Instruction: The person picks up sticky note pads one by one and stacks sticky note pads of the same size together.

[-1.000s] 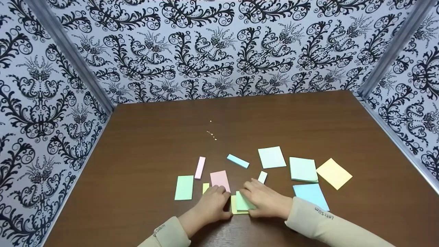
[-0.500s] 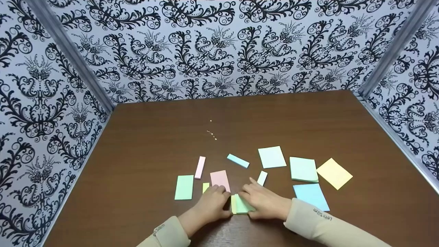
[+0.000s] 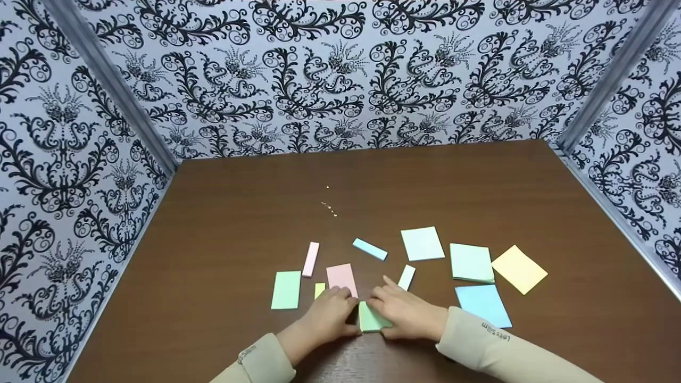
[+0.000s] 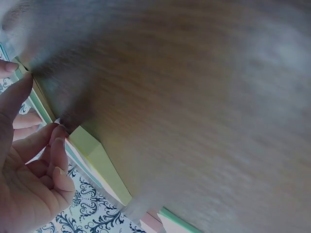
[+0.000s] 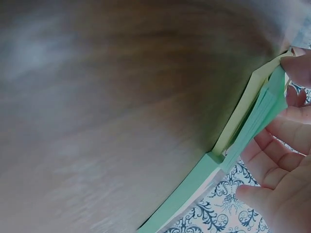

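Observation:
In the head view a green sticky note pad (image 3: 371,317) lies between the two hands near the front of the table. Beneath it is a yellow sticky note pad (image 5: 243,107), its edge showing in the right wrist view. My left hand (image 3: 331,316) holds the stack's left side, thumb at the front and fingers behind. From the right, my right hand (image 3: 407,315) pinches the green pad between thumb and fingers. Behind the left fingers are a pink pad (image 3: 340,277) and a small lime pad (image 3: 319,289), partly covered. A narrow white pad (image 3: 406,277) lies behind the right hand.
Another green pad (image 3: 286,290) and a narrow pink pad (image 3: 310,259) lie left. A narrow blue pad (image 3: 370,249) is further back. To the right are a pale pad (image 3: 422,243), a mint pad (image 3: 472,262), a blue pad (image 3: 483,306) and a yellow pad (image 3: 520,269).
My right hand has shifted left with the green pad, which now covers the yellow strip that showed at its left and front. My left hand has stayed at the stack's left side.

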Demonstrator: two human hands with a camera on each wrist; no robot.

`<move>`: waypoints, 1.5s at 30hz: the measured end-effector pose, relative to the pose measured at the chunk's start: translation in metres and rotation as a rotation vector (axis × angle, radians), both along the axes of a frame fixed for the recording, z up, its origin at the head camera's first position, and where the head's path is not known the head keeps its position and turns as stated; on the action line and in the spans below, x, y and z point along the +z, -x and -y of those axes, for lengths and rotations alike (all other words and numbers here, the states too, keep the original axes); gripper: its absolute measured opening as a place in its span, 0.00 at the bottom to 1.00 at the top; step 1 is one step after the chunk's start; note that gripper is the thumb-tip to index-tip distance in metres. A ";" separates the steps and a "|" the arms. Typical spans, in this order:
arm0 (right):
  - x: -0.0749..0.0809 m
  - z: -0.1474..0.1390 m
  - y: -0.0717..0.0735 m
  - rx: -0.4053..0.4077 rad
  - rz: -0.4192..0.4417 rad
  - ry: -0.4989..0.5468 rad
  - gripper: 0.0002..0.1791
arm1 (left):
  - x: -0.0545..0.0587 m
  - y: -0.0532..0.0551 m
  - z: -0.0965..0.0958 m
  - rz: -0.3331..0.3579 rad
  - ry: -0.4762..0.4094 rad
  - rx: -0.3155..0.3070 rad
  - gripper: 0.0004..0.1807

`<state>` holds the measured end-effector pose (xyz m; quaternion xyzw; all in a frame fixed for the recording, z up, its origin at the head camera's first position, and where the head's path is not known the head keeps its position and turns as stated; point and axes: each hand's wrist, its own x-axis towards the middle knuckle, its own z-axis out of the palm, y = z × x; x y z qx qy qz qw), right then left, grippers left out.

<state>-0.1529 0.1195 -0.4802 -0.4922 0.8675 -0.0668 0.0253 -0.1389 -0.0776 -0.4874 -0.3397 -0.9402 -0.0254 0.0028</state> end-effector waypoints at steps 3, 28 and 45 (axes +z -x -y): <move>-0.001 0.000 0.000 -0.003 0.001 -0.004 0.27 | 0.001 0.000 -0.001 0.015 0.013 0.016 0.27; -0.001 0.005 -0.003 -0.018 -0.038 -0.039 0.29 | 0.002 -0.001 -0.005 0.093 -0.020 0.076 0.23; -0.003 0.006 -0.002 -0.023 -0.053 -0.068 0.28 | 0.001 -0.001 -0.005 0.038 -0.005 0.044 0.24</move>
